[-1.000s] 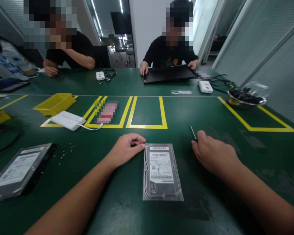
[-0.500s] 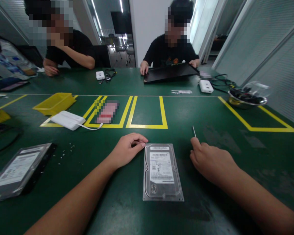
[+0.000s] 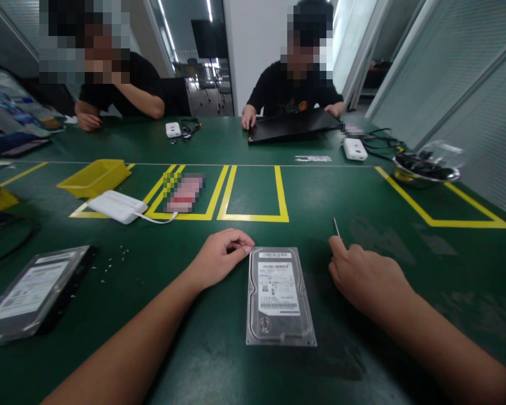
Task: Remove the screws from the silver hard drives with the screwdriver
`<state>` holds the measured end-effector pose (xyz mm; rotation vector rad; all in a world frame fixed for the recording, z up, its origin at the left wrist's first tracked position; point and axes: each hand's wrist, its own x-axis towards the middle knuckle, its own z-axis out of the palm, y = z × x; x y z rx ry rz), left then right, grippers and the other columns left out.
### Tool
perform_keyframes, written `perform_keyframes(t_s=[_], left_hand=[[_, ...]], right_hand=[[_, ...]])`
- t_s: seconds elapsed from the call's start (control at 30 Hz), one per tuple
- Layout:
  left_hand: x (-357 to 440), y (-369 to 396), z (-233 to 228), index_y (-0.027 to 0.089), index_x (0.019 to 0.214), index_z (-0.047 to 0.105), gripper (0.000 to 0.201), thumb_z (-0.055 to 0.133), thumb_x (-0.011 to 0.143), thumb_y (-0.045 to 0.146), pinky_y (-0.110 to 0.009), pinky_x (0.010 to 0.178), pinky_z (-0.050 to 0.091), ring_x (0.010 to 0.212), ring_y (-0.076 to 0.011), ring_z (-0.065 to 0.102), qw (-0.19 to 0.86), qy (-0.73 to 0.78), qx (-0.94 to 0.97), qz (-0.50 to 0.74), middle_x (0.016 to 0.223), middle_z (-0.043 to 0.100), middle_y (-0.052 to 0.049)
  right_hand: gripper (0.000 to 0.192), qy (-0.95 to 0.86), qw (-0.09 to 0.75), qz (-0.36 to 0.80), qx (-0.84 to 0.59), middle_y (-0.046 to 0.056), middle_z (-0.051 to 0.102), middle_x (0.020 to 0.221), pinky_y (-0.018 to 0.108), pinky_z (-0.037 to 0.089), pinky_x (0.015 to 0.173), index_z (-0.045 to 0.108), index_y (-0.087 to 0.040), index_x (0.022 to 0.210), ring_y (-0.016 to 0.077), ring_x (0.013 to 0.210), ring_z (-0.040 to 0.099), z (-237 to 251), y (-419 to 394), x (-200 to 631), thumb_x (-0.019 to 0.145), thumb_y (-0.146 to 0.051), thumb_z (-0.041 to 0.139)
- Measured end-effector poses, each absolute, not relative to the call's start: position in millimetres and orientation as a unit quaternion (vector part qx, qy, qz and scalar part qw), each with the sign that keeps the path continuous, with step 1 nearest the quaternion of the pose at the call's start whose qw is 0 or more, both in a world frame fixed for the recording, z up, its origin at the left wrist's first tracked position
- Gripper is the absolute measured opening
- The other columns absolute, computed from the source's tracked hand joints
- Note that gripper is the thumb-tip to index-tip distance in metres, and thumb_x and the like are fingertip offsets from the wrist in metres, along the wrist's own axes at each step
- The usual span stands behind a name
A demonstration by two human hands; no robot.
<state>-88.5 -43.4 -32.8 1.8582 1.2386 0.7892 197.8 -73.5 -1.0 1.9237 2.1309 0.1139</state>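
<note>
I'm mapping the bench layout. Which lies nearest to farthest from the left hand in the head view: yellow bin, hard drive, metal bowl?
1. hard drive, touching the left hand at its corner.
2. yellow bin, far left.
3. metal bowl, far right.

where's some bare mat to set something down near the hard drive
Bare green mat lies inside the yellow tape rectangle beyond the hard drive, and right of the right hand. The left is crowded: loose screws, a second drive, a white box.
</note>
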Motion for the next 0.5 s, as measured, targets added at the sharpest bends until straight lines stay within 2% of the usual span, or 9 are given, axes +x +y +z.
perform_keyframes(t_s=[0.13,0.27,0.37,0.5], left_hand=[[-88.8,-43.5,-34.1,0.016,0.095,0.068,0.015,0.063,0.087,0.027,-0.035,0.081,0.056,0.087,-0.0179,0.068,0.404,0.488,0.707,0.315,0.095,0.071,-0.006],[-91.7,-43.7,-37.7,0.017,0.099,0.068,0.023,0.069,0.083,0.034,-0.039,0.088,0.057,0.093,-0.0193,0.068,0.411,0.489,0.698,0.324,0.1,0.07,-0.007],[-92.6,-45.4,-38.2,0.018,0.095,0.07,0.029,0.076,0.078,0.04,-0.038,0.092,0.057,0.096,-0.0192,0.067,0.389,0.487,0.709,0.331,0.103,0.067,-0.007],[-88.8,-52.6,-36.4,0.017,0.089,0.072,0.036,0.083,0.068,0.045,-0.039,0.087,0.057,0.093,-0.02,0.066,0.341,0.515,0.715,0.327,0.105,0.064,-0.007]], right_hand=[[0.022,0.724,0.106,0.122,0.67,0.008,0.063,0.082,0.028,0.031,0.045,0.052,-0.021,0.105,0.0302,0.07,0.07,10.6,-74.0,195.8,0.098,-0.031,0.034],[0.021,0.72,0.047,0.19,0.666,0.006,0.062,0.081,0.027,0.018,0.045,0.052,-0.02,0.098,0.0257,0.069,0.067,19.8,-73.2,197.1,0.098,-0.034,0.036],[0.02,0.721,0.012,0.212,0.66,0.005,0.062,0.08,0.028,0.017,0.047,0.051,-0.02,0.094,0.0241,0.07,0.066,24.3,-73.9,198.5,0.097,-0.035,0.039],[0.02,0.715,-0.025,0.227,0.661,0.004,0.062,0.08,0.027,0.018,0.048,0.05,-0.02,0.09,0.0225,0.07,0.064,31.9,-78.4,197.1,0.095,-0.037,0.041]])
